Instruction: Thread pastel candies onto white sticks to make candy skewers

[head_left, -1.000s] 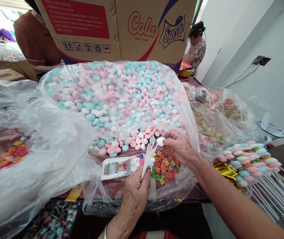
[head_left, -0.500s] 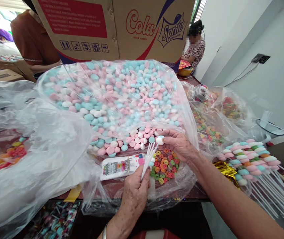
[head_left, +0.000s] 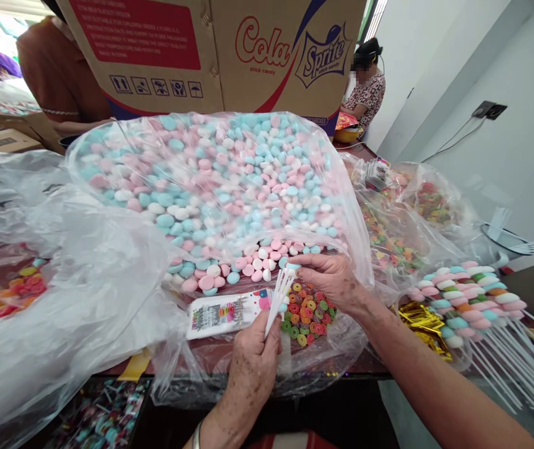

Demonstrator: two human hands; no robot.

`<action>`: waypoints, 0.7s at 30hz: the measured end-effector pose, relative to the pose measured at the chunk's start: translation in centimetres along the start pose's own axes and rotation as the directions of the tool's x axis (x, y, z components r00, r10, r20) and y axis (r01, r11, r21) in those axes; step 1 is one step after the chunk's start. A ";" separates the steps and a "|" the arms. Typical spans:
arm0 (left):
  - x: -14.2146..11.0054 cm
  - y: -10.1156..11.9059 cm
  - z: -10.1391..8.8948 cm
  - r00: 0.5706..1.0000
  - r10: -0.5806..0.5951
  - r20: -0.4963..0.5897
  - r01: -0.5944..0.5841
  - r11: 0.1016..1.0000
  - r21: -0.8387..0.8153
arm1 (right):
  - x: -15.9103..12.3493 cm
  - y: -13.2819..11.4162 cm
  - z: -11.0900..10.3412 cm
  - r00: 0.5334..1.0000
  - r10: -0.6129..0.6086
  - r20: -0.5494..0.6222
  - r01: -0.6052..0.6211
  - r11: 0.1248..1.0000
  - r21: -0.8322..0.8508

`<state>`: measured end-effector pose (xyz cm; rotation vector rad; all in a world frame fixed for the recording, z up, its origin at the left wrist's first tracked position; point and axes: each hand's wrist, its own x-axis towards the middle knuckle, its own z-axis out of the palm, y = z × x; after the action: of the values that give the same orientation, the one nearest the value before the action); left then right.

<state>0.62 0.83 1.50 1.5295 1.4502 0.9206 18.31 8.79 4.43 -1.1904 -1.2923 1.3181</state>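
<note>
My left hand is closed around several white sticks that fan upward. Some pale candy shows just behind these sticks. Between the thumb and fingers of my right hand is a blue and white marshmallow, held at the upper ends of the sticks; whether a stick has entered it I cannot tell. Below my right hand lies a pile of ring gummies in green, red and orange. Loose pink, blue and white marshmallows spill from the mouth of a large clear bag.
Flat printed packets lie left of the sticks. Finished candy skewers and gold ties are at the right. A large carton stands behind the bag. One person sits at the back right, another at the left.
My right hand has moved slightly left and down, bringing the marshmallow from beside the stick tips onto them. My left hand has stayed nearly still with the sticks.
</note>
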 end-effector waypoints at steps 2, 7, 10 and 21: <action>0.0 -0.1 0.0 1.000 0.001 -0.008 -0.001 1.000 0.010 | -0.2 0.2 0.1 0.999 -0.032 0.012 0.033 0.996 -0.077; -0.1 -0.5 0.1 0.999 -0.019 -0.025 0.020 0.999 0.032 | -0.6 0.6 0.1 0.998 -0.026 0.053 0.031 0.995 -0.097; -0.2 -0.5 0.2 0.999 -0.016 -0.033 0.016 1.000 0.026 | -1.0 1.1 0.2 0.995 -0.066 0.070 0.078 0.980 -0.185; 0.0 -0.4 0.1 0.997 0.007 -0.071 -0.007 1.000 0.005 | -2.9 1.8 1.9 0.947 -0.200 0.253 0.292 0.867 -0.405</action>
<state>0.57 0.78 1.08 1.5198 1.4991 0.9853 16.82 5.65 2.69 -1.1539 -1.8993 1.0044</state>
